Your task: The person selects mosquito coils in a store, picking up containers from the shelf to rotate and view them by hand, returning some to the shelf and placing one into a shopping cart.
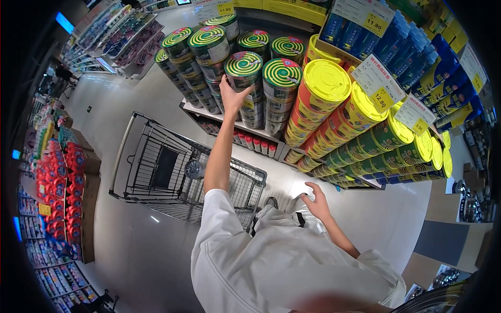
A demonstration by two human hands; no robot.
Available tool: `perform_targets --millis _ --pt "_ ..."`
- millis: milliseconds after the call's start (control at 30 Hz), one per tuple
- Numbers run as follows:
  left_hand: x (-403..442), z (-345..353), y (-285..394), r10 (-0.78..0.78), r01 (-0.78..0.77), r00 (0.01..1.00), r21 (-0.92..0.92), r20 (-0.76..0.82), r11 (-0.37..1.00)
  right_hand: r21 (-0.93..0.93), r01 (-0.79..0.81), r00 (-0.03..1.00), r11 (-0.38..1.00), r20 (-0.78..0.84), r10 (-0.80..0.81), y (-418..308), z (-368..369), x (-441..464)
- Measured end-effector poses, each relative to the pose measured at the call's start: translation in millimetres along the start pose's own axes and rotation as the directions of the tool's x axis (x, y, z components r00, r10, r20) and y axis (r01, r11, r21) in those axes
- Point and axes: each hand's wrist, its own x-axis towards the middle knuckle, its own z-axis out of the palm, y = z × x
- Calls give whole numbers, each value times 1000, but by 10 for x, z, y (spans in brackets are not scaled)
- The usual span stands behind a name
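My left hand [233,97] reaches forward to a stack of round tins, its thumb and fingers spread against the side of the top tin [243,64], which has a green and yellow spiral lid. More stacks of the same tins stand around it, one with its top tin [282,73] just to the right. Beside them rise stacks of orange and yellow tubs [326,82] with yellow lids. Low in front of my body, my right hand [318,202] hangs with its fingers apart and nothing in it.
A shopping cart [172,167] stands left of my legs, below the shelf. Price signs [378,83] rise above the tubs. Red bottles [57,193] are stacked at the far left. Blue packs [456,99] stand at the upper right.
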Motion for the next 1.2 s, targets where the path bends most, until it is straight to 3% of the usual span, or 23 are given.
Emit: perform_targets --millis 100,267,467,733,833,867,900,1000,1067,1133,1167,1200 --pt "-61 -108 -128 -17 20 998 -56 56 998 24 -3 1000 1000 19 2 -12 33 -15" --pt "-69 -116 -140 51 -50 999 -8 16 999 28 39 997 999 63 -41 -41 51 -13" --pt "-96 -21 73 -64 65 998 66 -9 996 70 53 993 996 101 -60 61 -61 -22" --pt "-302 -20 102 -80 87 995 117 -63 989 116 67 980 991 177 -87 263 -384 148" --pt "-558 -203 287 -60 64 994 45 -88 997 140 74 969 987 226 -105 111 -577 303" --pt "-719 -255 434 -160 157 983 -38 -95 987 133 64 968 989 231 -94 71 -651 373" --pt "-844 -329 561 -161 146 983 -159 -84 976 239 44 962 970 250 -106 39 -715 444" --pt "-1245 -652 1179 -141 88 985 -425 -96 901 529 25 938 848 282 -203 -380 -1029 672" --pt "-1489 -972 1852 21 -79 985 -347 -170 935 635 206 887 745 201 -417 -913 -1378 787" --pt "-1705 -1230 2464 186 -291 939 -379 -289 879 743 397 774 538 45 -632 -1348 -1694 855" --pt "-1780 -1374 2706 374 -463 878 -328 -299 824 758 493 690 427 -42 -723 -1518 -1851 877" --pt "-1919 -1502 2982 447 -531 842 -310 -303 789 759 577 589 303 -129 -797 -1664 -1993 876"
